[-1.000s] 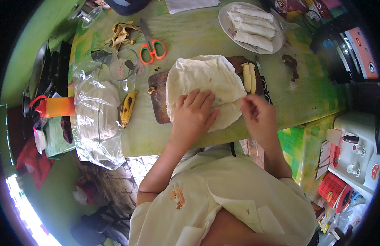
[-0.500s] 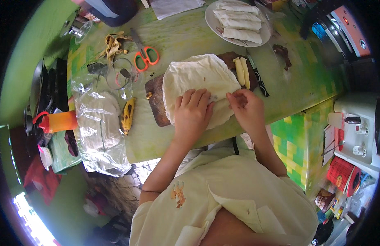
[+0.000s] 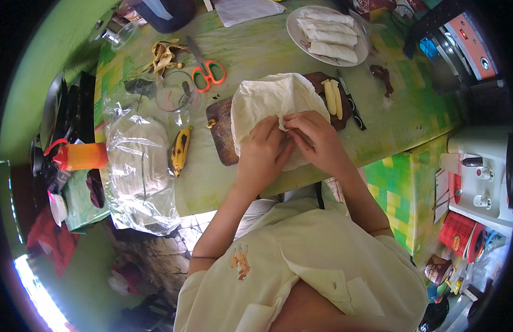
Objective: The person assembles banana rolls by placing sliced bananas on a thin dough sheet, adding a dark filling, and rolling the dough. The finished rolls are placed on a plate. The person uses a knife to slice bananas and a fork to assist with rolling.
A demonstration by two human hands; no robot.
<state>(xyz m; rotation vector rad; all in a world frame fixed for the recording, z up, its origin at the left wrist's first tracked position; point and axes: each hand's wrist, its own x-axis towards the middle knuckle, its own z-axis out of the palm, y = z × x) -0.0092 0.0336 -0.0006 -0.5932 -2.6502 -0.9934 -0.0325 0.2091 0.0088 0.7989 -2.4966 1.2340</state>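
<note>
Green desk (image 3: 267,50) carried a dark cutting board (image 3: 226,138); on it the white wrapper (image 3: 262,102) lay under both hands, left hand (image 3: 265,152) pressing flat, right hand (image 3: 314,135) pinching its folded edge.

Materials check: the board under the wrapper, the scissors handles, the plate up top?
Board: looks like dark wood, matte brown, irregular edge. Scissors: orange handles look glossy plastic, blades grey metal. Plate: pale grey, smooth rim; ceramic or melamine, cannot tell. Wrapper: thin, white, creasing like soft dough sheet.
</note>
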